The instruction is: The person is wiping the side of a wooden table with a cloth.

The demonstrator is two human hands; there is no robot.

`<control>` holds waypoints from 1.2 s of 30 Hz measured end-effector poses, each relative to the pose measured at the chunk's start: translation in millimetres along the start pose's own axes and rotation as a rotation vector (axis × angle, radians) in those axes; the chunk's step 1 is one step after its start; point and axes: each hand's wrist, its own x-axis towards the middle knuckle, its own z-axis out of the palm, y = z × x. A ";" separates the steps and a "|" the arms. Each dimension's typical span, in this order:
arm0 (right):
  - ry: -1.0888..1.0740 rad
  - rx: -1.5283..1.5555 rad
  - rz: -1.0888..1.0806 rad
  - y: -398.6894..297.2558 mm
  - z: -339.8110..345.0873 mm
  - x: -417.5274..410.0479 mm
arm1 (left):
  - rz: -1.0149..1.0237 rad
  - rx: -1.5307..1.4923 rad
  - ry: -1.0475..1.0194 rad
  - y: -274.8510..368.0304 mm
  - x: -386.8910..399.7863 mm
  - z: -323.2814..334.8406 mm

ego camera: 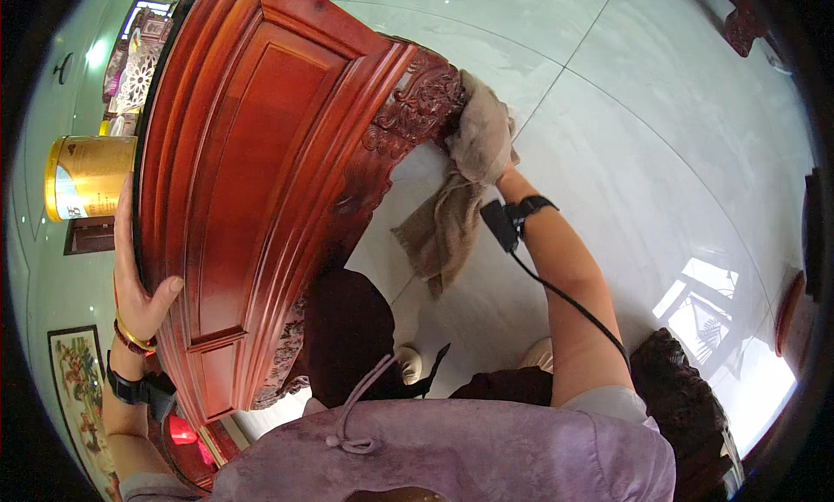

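Observation:
A polished reddish-brown wooden table (267, 163) with panelled sides fills the left half of the view. My left hand (140, 287) rests on the edge of its dark top, thumb over the side moulding. In my right hand is a brown-grey cloth (482, 131), pressed against the carved leg (423, 98) at the table's corner. The cloth covers nearly all of my right hand (505, 171), and a loose end hangs towards the floor. A gold tin (91, 176) bearing writing stands on the top just beyond my left fingers.
Pale glossy floor tiles (625, 176) surround the table and reflect a window. Dark carved wood (681, 398) stands close at my right side. A black cable (567, 297) runs along my right arm from a wrist-strapped device (500, 224). A framed picture (81, 391) is at the far left.

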 end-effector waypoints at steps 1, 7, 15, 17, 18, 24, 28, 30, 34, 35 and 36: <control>0.207 -0.065 -0.070 9.9 7.1 -17.0 | 0.004 0.000 0.001 5.4 2.7 -1.1; 0.038 0.870 0.434 16.8 5.3 -72.3 | -0.014 -0.021 -0.028 -2.1 -1.8 -0.4; 0.309 -0.527 -0.087 19.6 128.3 -51.4 | -0.048 -0.062 -0.007 -3.2 -4.8 -1.2; 0.064 -0.403 0.014 6.4 89.2 -64.3 | -0.039 -0.056 -0.015 -1.5 -3.2 1.2; -0.064 -0.336 0.060 -1.1 72.7 -68.3 | -0.052 -0.054 -0.017 -2.0 -6.6 1.2; -0.145 -0.142 0.135 22.3 27.1 -79.7 | -0.073 -0.039 0.001 -3.3 -4.6 1.6; -0.340 -0.536 0.611 -24.7 44.8 -43.9 | -0.093 -0.041 -0.014 -5.2 -11.9 -2.2; -0.025 -0.430 0.212 -22.1 57.1 -53.1 | -0.072 -0.004 -0.021 -15.2 -15.8 -5.8; -0.309 -0.180 0.267 -32.3 22.1 -45.0 | -0.116 0.008 -0.021 -7.4 -17.1 -8.2; -0.302 -0.167 0.259 -28.2 24.4 -40.7 | -0.120 0.028 -0.020 -4.9 -16.3 -7.6; -0.458 -0.215 0.368 -20.3 23.6 -40.8 | -0.117 0.033 -0.022 -6.4 -14.8 -4.3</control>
